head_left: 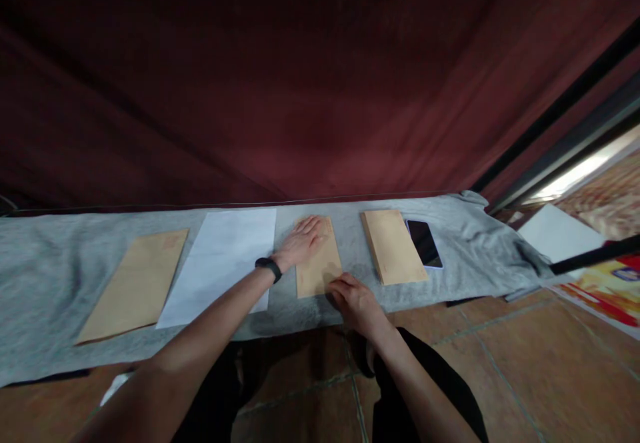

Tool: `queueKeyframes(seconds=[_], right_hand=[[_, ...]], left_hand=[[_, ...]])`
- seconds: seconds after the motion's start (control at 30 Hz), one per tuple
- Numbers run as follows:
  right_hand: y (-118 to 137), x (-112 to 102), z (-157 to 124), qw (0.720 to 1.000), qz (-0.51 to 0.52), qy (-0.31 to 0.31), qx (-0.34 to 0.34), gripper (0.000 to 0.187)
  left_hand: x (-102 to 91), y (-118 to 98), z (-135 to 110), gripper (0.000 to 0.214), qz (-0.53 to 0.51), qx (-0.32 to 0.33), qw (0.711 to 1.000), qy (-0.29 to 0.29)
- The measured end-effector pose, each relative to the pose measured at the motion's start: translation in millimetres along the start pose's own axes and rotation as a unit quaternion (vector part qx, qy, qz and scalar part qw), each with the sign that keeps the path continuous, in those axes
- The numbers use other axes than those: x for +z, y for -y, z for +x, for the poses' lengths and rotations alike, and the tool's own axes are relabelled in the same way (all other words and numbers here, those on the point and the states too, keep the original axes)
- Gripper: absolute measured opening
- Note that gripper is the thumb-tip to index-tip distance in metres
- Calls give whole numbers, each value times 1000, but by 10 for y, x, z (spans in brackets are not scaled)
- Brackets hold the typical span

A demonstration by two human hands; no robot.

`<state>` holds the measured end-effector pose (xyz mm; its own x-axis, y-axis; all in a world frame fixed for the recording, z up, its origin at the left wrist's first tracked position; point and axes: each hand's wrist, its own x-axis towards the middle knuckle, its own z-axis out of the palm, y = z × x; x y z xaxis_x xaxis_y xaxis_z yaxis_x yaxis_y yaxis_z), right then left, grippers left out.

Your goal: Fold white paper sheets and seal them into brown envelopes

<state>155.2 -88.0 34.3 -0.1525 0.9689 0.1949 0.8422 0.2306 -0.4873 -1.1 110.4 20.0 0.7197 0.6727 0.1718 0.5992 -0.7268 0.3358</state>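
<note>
A brown paper envelope (316, 271) lies on the grey cloth between my arms. Across its upper part my left hand (303, 238) rests flat, fingers stretched out and side by side. My right hand (356, 300) is closed at the envelope's lower right corner, its fingers pinching the edge there. To the right is a stack of similar brown envelopes (395, 246). White paper sheets (225, 256) lie to the left, partly under my left forearm, and beyond them a larger brown envelope (137, 276).
A phone (424, 243) lies beside the envelope stack. The narrow surface is covered with grey cloth (465, 250), and a dark red curtain (300, 96) hangs behind it. Tiled floor (500, 356) shows in front. At the right are dark bars and a colourful printed sheet (610, 290).
</note>
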Motion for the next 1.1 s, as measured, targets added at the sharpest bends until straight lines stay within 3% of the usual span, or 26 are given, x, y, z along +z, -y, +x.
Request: queueKeyframes(seconds=[0.13, 0.27, 0.8, 1.1], right_hand=[[-41, -70, -18, 999, 39, 33, -9, 26], [-95, -97, -9, 998, 43, 47, -12, 25], [-337, -189, 86, 988, 140, 49, 41, 22], [-390, -108, 83, 989, 88, -29, 115, 24]], left_hand=[[127, 135, 331, 59, 34, 12, 998, 51], [192, 105, 298, 58, 42, 53, 995, 80], [298, -559, -669, 54, -15, 121, 989, 84], [168, -896, -1128, 54, -15, 144, 984, 106]])
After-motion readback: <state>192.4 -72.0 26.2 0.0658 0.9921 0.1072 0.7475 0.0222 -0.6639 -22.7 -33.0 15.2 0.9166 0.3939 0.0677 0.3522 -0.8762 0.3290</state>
